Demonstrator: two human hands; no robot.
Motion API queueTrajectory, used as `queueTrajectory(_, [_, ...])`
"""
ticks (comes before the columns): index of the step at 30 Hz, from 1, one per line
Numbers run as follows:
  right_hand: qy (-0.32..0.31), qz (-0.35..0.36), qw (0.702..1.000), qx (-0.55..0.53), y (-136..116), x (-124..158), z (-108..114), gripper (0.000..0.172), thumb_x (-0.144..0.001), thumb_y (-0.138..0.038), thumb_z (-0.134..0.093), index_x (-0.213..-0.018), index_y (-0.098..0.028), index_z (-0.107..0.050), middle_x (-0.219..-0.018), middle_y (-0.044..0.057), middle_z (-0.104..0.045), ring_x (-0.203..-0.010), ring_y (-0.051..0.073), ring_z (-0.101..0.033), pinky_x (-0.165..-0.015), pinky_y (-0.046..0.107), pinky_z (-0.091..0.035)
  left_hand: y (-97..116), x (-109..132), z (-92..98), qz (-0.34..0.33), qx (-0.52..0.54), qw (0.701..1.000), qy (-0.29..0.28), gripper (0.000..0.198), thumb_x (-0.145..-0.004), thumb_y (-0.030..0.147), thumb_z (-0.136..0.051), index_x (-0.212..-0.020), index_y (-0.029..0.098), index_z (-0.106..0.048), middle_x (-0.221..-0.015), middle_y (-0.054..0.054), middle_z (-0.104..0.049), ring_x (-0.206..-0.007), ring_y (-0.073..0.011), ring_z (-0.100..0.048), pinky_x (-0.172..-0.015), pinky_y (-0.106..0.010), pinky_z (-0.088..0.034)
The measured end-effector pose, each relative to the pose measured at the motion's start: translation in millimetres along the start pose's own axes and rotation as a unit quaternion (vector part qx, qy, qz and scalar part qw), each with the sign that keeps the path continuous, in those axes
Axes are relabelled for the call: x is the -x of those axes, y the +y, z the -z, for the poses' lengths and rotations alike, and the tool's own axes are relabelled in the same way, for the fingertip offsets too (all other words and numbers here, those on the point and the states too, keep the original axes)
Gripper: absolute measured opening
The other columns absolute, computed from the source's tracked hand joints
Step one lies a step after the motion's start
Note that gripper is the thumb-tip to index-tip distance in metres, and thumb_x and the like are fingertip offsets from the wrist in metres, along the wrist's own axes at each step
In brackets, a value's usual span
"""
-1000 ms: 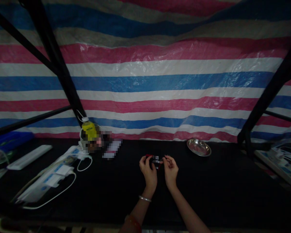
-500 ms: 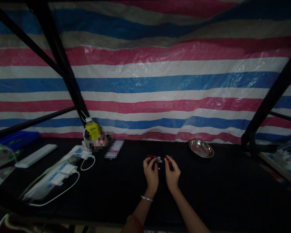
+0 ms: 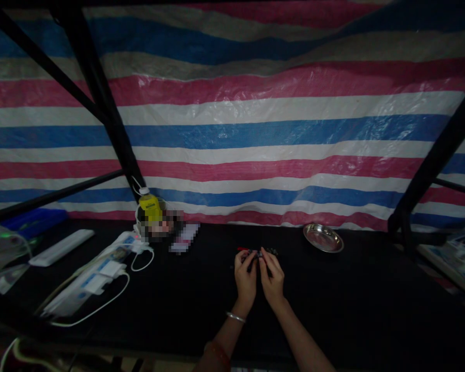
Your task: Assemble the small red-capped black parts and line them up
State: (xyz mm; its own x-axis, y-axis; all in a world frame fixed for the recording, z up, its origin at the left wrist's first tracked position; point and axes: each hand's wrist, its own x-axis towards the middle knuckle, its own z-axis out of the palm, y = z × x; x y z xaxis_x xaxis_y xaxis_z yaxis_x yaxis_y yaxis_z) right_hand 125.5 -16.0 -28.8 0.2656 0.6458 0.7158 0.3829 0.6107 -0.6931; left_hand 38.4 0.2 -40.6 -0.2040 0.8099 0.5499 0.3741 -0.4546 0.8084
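Near the middle of the black table (image 3: pixel 186 294), my left hand (image 3: pixel 246 276) and my right hand (image 3: pixel 272 276) meet at the fingertips. A small dark piece with a greyish shine (image 3: pixel 259 253) sits between them, mostly covered by the fingers; its kind is too small to tell. Both hands are closed in a pinch. Just beyond the left fingers lies a thin red item (image 3: pixel 242 249). Several small dark bits (image 3: pixel 273 251) lie past the right fingertips.
To the right stands a round shiny metal dish (image 3: pixel 323 238). On the left are a white power strip (image 3: pixel 89 279) with cables, a long white bar (image 3: pixel 62 248) and a yellow bottle (image 3: pixel 151 207). A striped tarp (image 3: pixel 263 134) hangs behind, between black frame posts (image 3: pixel 118 137).
My two hands have come together, closing the gap between their fingertips. The small shiny piece is now more covered by the fingers. The view has shifted slightly.
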Motion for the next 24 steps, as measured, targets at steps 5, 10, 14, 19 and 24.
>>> queueTrajectory(5, [0.016, -0.038, 0.999, 0.007, 2, 1, -1, 0.029, -0.086, -0.030, -0.049, -0.110, -0.018, -0.061, -0.103, 0.010, -0.065, -0.095, 0.020, -0.060, -0.084, 0.037, -0.049, 5, 0, 1.8, -0.001, -0.024, 0.999, -0.023, 0.023, -0.083, 0.025, -0.050, -0.099, 0.023, -0.065, -0.105, -0.007, -0.055, -0.101, -0.0182, -0.053, -0.089, -0.036, -0.043])
queueTrajectory(10, [0.058, -0.066, 0.996, 0.023, 5, 0, 0, 0.024, -0.085, -0.032, -0.050, -0.100, -0.017, -0.061, -0.095, 0.009, -0.064, -0.090, 0.020, -0.059, -0.082, 0.037, -0.049, 15, -1, 4.1, 0.019, -0.119, 0.992, -0.019, 0.025, -0.078, 0.034, -0.057, -0.101, 0.024, -0.062, -0.106, -0.006, -0.057, -0.106, -0.0225, -0.051, -0.094, -0.043, -0.033])
queueTrajectory(14, [0.050, -0.053, 0.997, 0.024, 5, -1, -1, 0.021, -0.086, -0.032, -0.048, -0.096, -0.018, -0.061, -0.089, 0.008, -0.063, -0.085, 0.019, -0.059, -0.077, 0.035, -0.049, 14, -5, 7.8, 0.098, -0.116, 0.988, 0.020, 0.024, -0.088, 0.034, -0.038, -0.095, 0.022, -0.058, -0.106, -0.005, -0.057, -0.105, -0.0204, -0.051, -0.093, -0.043, -0.030])
queueTrajectory(19, [0.047, -0.056, 0.997, 0.023, 3, -2, -1, 0.021, -0.086, -0.032, -0.048, -0.095, -0.018, -0.061, -0.088, 0.008, -0.062, -0.083, 0.019, -0.059, -0.074, 0.034, -0.048, 1, -18, 16.3, 0.135, -0.159, 0.978, 0.004, 0.029, -0.088, 0.036, -0.036, -0.083, 0.022, -0.061, -0.105, -0.004, -0.055, -0.105, -0.0209, -0.050, -0.094, -0.046, -0.027])
queueTrajectory(24, [0.040, -0.073, 0.996, 0.011, 3, -4, -3, 0.021, -0.085, -0.034, -0.049, -0.092, -0.019, -0.062, -0.085, 0.007, -0.061, -0.081, 0.018, -0.059, -0.073, 0.032, -0.049, -12, -37, 31.7, 0.088, -0.171, 0.979, -0.068, 0.031, -0.087, 0.034, -0.038, -0.077, 0.023, -0.064, -0.101, -0.002, -0.056, -0.101, -0.0194, -0.051, -0.091, -0.041, -0.031])
